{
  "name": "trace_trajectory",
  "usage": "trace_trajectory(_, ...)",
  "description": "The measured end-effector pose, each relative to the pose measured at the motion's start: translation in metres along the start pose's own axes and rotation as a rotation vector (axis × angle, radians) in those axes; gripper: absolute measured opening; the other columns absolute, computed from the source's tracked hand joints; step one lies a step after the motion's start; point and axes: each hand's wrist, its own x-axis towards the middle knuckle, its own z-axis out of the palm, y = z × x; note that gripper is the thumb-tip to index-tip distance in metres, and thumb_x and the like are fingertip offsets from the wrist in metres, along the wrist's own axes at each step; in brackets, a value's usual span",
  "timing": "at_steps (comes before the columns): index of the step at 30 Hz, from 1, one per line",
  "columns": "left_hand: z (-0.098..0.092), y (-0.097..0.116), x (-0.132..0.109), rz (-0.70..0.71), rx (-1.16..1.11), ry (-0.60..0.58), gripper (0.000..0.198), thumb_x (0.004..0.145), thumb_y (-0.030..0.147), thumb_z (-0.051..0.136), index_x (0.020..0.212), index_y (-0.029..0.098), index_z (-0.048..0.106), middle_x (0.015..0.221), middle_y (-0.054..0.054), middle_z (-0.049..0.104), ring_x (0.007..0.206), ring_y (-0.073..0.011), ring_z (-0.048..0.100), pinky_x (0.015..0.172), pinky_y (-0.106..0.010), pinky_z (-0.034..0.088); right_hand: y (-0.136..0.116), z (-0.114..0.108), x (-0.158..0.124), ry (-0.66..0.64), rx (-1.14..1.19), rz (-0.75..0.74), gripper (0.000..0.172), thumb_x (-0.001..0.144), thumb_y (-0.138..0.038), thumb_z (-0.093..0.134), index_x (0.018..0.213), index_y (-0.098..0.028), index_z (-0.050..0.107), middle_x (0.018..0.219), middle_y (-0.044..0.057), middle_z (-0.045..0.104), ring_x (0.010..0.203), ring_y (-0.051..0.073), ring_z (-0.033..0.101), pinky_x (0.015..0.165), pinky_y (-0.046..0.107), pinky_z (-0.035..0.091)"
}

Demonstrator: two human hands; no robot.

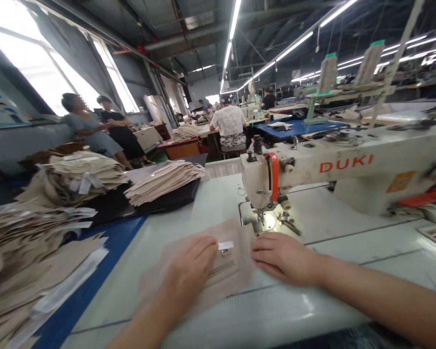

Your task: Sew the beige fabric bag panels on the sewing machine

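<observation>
A beige fabric piece [236, 264] lies flat on the sewing table [210, 213], in front of the needle of a white DUKI sewing machine [334, 169]. A small white label [225, 245] sits on the fabric. My left hand [191, 269] presses flat on the fabric's left part, fingers stretched toward the label. My right hand [283, 257] rests flat on the fabric's right edge, just below the presser foot [261, 219]. Neither hand grips anything.
Stacks of beige cut pieces [32, 261] fill the left side, with more piles [163, 179] behind on a dark tray. Two people [94, 126] stand by the windows; another [230, 123] sits further back. A thread stand [349, 82] rises behind the machine.
</observation>
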Motion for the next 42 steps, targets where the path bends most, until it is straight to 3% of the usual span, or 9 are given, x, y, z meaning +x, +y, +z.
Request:
trace_trajectory(2,0.027,0.019,0.02,0.078,-0.066,-0.023,0.03,0.096,0.011,0.039,0.092,0.018,0.068,0.09,-0.007,0.072,0.088,-0.0191,0.067,0.083,-0.032,0.057,0.001,-0.002,-0.002,0.004,-0.009,-0.028,0.022,0.096,-0.018,0.049,0.099,-0.014,0.071,0.097,0.01,0.072,0.091,0.02,0.064,0.092,0.035,0.05)
trace_trajectory(5,0.048,0.027,0.036,-0.006,-0.155,-0.161,0.028,0.093,0.008,0.041,0.081,0.018,0.065,0.08,-0.005,0.069,0.078,-0.0182,0.065,0.072,-0.03,0.056,0.001,-0.005,-0.005,0.003,-0.007,-0.064,0.022,0.095,-0.018,0.048,0.095,-0.014,0.069,0.094,0.009,0.073,0.092,0.019,0.064,0.088,0.031,0.05)
trace_trajectory(9,0.048,0.02,0.04,-0.032,-0.171,-0.327,0.03,0.09,0.005,0.041,0.089,0.019,0.068,0.088,-0.004,0.069,0.083,-0.0188,0.065,0.076,-0.031,0.055,0.002,-0.004,-0.007,-0.048,-0.024,-0.099,0.02,0.093,-0.018,0.048,0.089,-0.016,0.068,0.089,0.007,0.072,0.089,0.019,0.064,0.082,0.031,0.05)
trace_trajectory(12,0.046,0.019,0.042,0.036,-0.108,-0.404,0.036,0.086,0.002,0.044,0.102,0.021,0.069,0.093,-0.004,0.069,0.085,-0.0212,0.064,0.073,-0.033,0.055,0.002,-0.004,-0.006,-0.065,-0.033,-0.09,0.019,0.092,-0.018,0.049,0.088,-0.016,0.068,0.088,0.006,0.072,0.088,0.019,0.064,0.084,0.031,0.05)
trace_trajectory(15,0.048,0.021,0.046,0.071,-0.093,-0.438,0.031,0.085,0.001,0.049,0.099,0.02,0.069,0.097,-0.005,0.068,0.087,-0.0222,0.062,0.076,-0.035,0.054,0.003,-0.005,-0.006,-0.081,-0.043,-0.082,0.019,0.092,-0.018,0.05,0.087,-0.016,0.068,0.088,0.006,0.072,0.089,0.019,0.063,0.085,0.031,0.049)
trace_trajectory(22,0.052,0.027,0.053,0.116,-0.107,-0.414,0.031,0.084,-0.003,0.048,0.098,0.02,0.065,0.099,-0.004,0.068,0.09,-0.0204,0.064,0.082,-0.032,0.052,0.0,-0.005,-0.005,-0.117,-0.08,-0.073,0.02,0.092,-0.023,0.049,0.088,-0.017,0.069,0.092,0.004,0.071,0.09,0.019,0.06,0.082,0.032,0.048)
trace_trajectory(28,0.056,0.026,0.056,0.197,-0.102,-0.354,0.021,0.089,0.003,0.051,0.082,0.02,0.061,0.083,-0.002,0.066,0.076,-0.0207,0.062,0.069,-0.033,0.051,-0.001,-0.004,-0.005,-0.123,-0.078,-0.075,0.019,0.093,-0.025,0.051,0.089,-0.017,0.068,0.091,0.004,0.072,0.088,0.019,0.061,0.079,0.031,0.046)
trace_trajectory(36,0.064,0.02,0.054,0.27,-0.103,-0.169,0.018,0.092,0.006,0.047,0.09,0.017,0.062,0.087,-0.005,0.067,0.081,-0.0211,0.063,0.075,-0.034,0.055,0.002,-0.001,-0.005,-0.136,-0.071,-0.086,0.017,0.092,-0.025,0.053,0.088,-0.017,0.067,0.089,0.004,0.071,0.087,0.019,0.06,0.078,0.033,0.045)
trace_trajectory(42,0.071,0.017,0.049,0.264,-0.121,-0.173,0.026,0.092,0.005,0.042,0.094,0.019,0.064,0.089,-0.005,0.069,0.082,-0.0199,0.065,0.076,-0.034,0.058,0.002,-0.002,-0.003,-0.145,-0.078,-0.086,0.015,0.091,-0.024,0.055,0.086,-0.017,0.067,0.087,0.004,0.07,0.086,0.019,0.059,0.077,0.032,0.046)
